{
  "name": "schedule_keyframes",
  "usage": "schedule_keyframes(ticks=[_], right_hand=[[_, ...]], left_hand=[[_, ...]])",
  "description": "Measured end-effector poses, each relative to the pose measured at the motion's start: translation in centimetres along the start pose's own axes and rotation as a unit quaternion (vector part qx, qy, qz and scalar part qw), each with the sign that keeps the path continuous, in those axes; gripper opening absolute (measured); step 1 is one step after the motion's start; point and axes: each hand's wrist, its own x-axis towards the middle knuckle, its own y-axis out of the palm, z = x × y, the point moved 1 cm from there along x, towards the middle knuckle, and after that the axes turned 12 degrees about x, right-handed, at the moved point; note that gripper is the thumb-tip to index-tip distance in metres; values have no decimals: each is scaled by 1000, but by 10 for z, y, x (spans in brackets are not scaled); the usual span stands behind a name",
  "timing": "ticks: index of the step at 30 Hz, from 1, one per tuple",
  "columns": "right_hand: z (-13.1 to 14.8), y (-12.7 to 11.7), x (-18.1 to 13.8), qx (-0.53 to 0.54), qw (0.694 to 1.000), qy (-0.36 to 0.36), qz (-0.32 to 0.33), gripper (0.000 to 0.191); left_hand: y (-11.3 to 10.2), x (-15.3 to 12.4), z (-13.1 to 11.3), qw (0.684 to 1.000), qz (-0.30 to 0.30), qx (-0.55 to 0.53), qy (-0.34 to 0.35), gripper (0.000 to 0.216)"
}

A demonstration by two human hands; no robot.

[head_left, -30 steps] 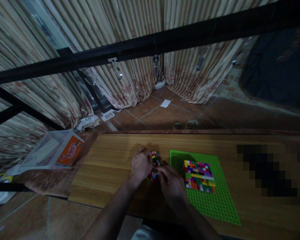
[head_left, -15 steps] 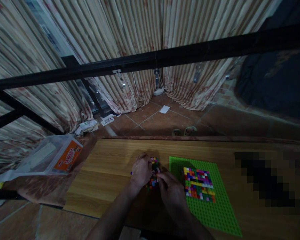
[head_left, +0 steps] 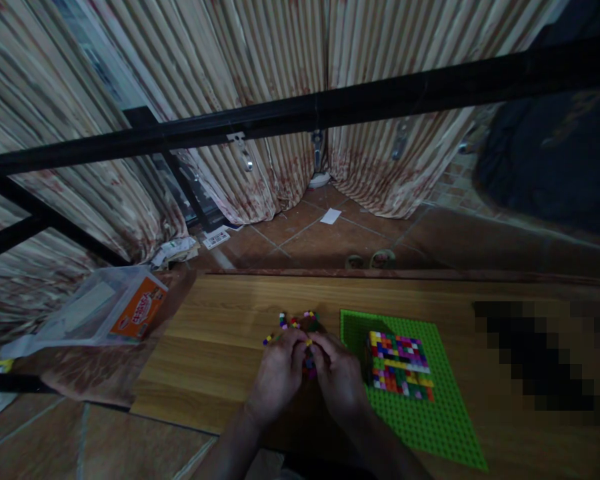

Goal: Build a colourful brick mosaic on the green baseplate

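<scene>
My left hand (head_left: pixel 279 375) and my right hand (head_left: pixel 339 377) meet fingertip to fingertip over a heap of small coloured bricks (head_left: pixel 296 325) on the wooden table (head_left: pixel 220 333). Both hands are curled in a pinch around tiny pieces between them; what exactly they hold is too small to name. Just right of my right hand lies a green baseplate (head_left: pixel 425 413) carrying a block of multicoloured bricks (head_left: pixel 400 366).
A clear plastic box with an orange label (head_left: pixel 105 310) sits left of the table. A black metal bar (head_left: pixel 300 117) crosses the view above. Striped curtains (head_left: pixel 260 80), tiled floor (head_left: pixel 325 233) and scattered papers (head_left: pixel 176 249) lie beyond. A blurred dark patch (head_left: pixel 540 360) covers the table's right.
Both hands have drawn back toward me from the brick heap and come together, uncovering loose bricks at the heap's far side.
</scene>
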Motion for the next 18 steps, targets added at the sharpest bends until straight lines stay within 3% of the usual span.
schedule_keyframes(ticks=[6, 12, 18], right_hand=[[-12, 6, -9, -8, 1000, 4, -6, 27], [-19, 13, -11, -63, 998, 4, -23, 26], [-25, 13, -9, -112, 994, -14, -13, 24]], left_hand=[[12, -9, 3, 997, -37, -65, -28, 17], [21, -8, 3, 993, -76, -12, -93, 17], [22, -6, 7, 992, -77, 20, -101, 16]])
